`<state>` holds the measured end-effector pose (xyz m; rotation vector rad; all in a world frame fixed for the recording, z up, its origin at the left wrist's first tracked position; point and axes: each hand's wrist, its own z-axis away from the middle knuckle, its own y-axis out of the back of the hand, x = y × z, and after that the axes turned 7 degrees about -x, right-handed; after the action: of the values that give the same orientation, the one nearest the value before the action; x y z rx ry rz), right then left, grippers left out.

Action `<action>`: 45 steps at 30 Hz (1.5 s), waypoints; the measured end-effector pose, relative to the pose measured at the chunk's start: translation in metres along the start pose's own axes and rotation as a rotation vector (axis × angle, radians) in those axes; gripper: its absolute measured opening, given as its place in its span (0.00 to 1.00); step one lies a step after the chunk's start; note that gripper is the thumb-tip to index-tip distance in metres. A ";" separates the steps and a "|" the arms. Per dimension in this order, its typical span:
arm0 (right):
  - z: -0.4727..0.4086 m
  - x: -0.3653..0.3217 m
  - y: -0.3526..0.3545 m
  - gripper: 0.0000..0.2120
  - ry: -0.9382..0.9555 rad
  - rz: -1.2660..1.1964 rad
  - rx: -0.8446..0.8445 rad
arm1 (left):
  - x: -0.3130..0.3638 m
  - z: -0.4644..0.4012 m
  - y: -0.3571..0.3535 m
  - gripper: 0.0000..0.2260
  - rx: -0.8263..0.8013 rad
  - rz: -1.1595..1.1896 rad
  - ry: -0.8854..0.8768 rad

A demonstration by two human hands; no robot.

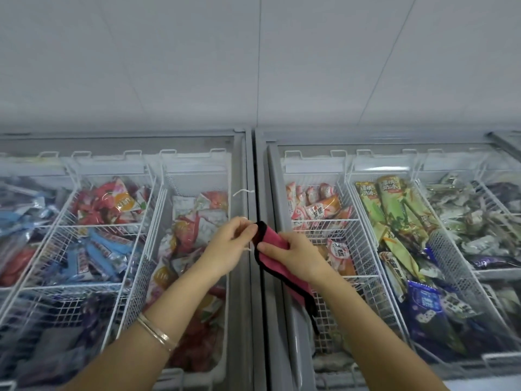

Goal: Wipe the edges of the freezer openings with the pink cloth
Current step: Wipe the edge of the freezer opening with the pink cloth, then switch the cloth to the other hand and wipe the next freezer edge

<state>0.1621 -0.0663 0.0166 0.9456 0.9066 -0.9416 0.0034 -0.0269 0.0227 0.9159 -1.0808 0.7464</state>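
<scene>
A pink cloth (277,256) with a black hem hangs folded over the seam between two open chest freezers. My right hand (293,256) grips its middle from the right. My left hand (229,245) pinches the cloth's top black corner between thumb and fingertips. Both hands hover above the grey edge of the left freezer (244,176) and the grey edge of the right freezer (266,176), which meet along a dark gap. The cloth's lower end droops over the right freezer's inner wall.
White wire baskets (112,225) of wrapped ice creams fill the left freezer. The right freezer's wire baskets (349,220) hold more packets. A white tiled wall (253,66) rises behind. A bangle sits on my left wrist (156,331).
</scene>
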 end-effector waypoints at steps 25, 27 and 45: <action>-0.063 0.025 -0.061 0.14 0.221 0.850 0.123 | -0.076 -0.001 0.019 0.15 0.371 -0.406 0.025; -0.058 0.028 -0.046 0.11 0.289 0.747 0.139 | -0.075 0.002 0.005 0.16 0.362 -0.503 -0.012; -0.165 0.101 0.073 0.28 -0.209 0.971 0.419 | -0.086 -0.025 -0.047 0.14 0.584 -0.565 -0.130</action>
<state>0.2281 0.0837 -0.1098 1.4163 -0.0008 -0.3614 0.0278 -0.0311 -0.0750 1.6998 -0.6547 0.5292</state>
